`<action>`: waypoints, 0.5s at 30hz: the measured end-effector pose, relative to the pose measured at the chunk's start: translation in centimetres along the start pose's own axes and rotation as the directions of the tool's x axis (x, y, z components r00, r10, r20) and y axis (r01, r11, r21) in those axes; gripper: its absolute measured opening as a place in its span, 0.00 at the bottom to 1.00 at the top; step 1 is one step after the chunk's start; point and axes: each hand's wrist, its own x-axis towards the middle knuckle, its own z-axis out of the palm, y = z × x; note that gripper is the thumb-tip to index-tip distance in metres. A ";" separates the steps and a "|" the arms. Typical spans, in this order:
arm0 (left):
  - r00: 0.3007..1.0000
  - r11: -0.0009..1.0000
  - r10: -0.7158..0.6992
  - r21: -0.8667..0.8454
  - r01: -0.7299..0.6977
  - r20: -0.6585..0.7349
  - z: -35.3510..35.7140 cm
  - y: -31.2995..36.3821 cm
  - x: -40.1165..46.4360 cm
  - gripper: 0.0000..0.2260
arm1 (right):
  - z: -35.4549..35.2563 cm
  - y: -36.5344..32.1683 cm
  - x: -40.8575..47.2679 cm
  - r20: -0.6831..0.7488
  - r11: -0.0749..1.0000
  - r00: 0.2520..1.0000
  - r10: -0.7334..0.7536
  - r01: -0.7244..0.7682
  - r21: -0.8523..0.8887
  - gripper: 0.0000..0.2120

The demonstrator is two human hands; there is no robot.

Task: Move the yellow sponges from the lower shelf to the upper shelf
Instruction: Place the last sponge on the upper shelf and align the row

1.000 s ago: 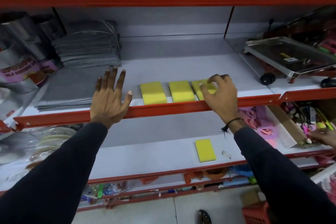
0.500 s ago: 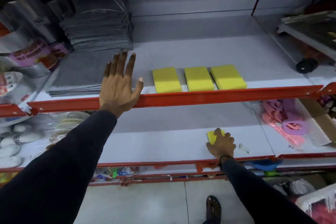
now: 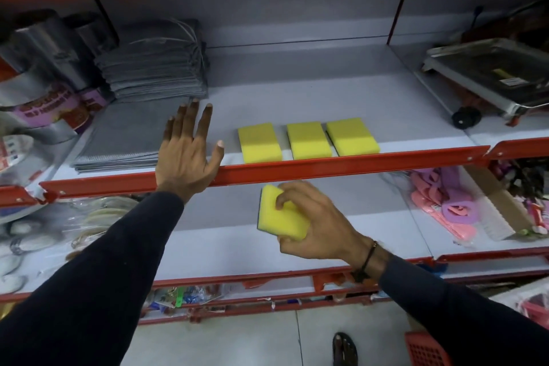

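Three yellow sponges lie side by side near the front of the upper shelf [image 3: 326, 166]: a left sponge [image 3: 259, 142], a middle sponge [image 3: 308, 140] and a right sponge [image 3: 352, 137]. My right hand [image 3: 318, 226] grips a fourth yellow sponge [image 3: 279, 217] with a dark underside, held in the air in front of the lower shelf [image 3: 237, 246], just below the upper shelf's red rail. My left hand [image 3: 187, 151] rests flat and spread on that rail, left of the sponges, holding nothing.
Stacked grey cloths [image 3: 154, 65] and flat grey mats [image 3: 124, 140] fill the upper shelf's left side, foil rolls [image 3: 44, 68] beyond them. A metal tray [image 3: 493, 71] sits at upper right. Pink and purple packs [image 3: 445, 205] lie on the lower shelf's right; a red basket [image 3: 427, 349] stands on the floor.
My right hand left the third sponge on the upper shelf, dropped to the lower shelf, closed on the last sponge there and has lifted it. My left hand stayed on the rail.
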 end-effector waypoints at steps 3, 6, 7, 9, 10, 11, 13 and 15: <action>1.000 1.000 0.002 -0.004 -0.002 0.001 0.0 -0.1 -0.2 0.36 | -4.3 -1.2 2.1 -0.383 0.994 0.920 -0.088 0.057 -0.091 0.24; 1.000 1.000 0.009 0.007 -0.009 0.007 0.1 -0.2 -0.3 0.35 | -10.0 1.7 3.9 -0.623 0.960 0.782 -0.017 -0.161 -0.228 0.22; 1.000 1.000 0.010 0.010 -0.010 0.006 0.2 -0.2 -0.3 0.35 | -11.8 3.2 4.2 -0.659 0.931 0.750 0.059 -0.279 -0.234 0.22; 1.000 1.000 0.012 0.005 -0.012 0.011 0.2 -0.1 -0.2 0.35 | -14.8 6.2 4.4 -0.650 0.827 0.708 0.275 -0.520 -0.216 0.22; 1.000 1.000 0.013 0.001 -0.013 0.019 0.2 0.0 -0.3 0.35 | -15.6 7.3 4.4 -0.601 0.749 0.699 0.387 -0.619 -0.236 0.23; 1.000 1.000 0.018 -0.003 -0.018 0.020 -0.1 0.2 -0.4 0.35 | -16.3 7.8 4.3 -0.536 0.677 0.700 0.471 -0.677 -0.289 0.26; 0.999 0.999 0.039 -0.015 -0.038 0.034 -0.4 0.2 -0.4 0.34 | -16.2 8.3 4.2 -0.423 0.613 0.722 0.547 -0.690 -0.385 0.29; 0.998 0.997 0.066 -0.037 -0.066 0.009 -1.0 0.3 -0.5 0.33 | -16.1 7.9 4.5 -0.413 0.610 0.747 0.522 -0.665 -0.432 0.27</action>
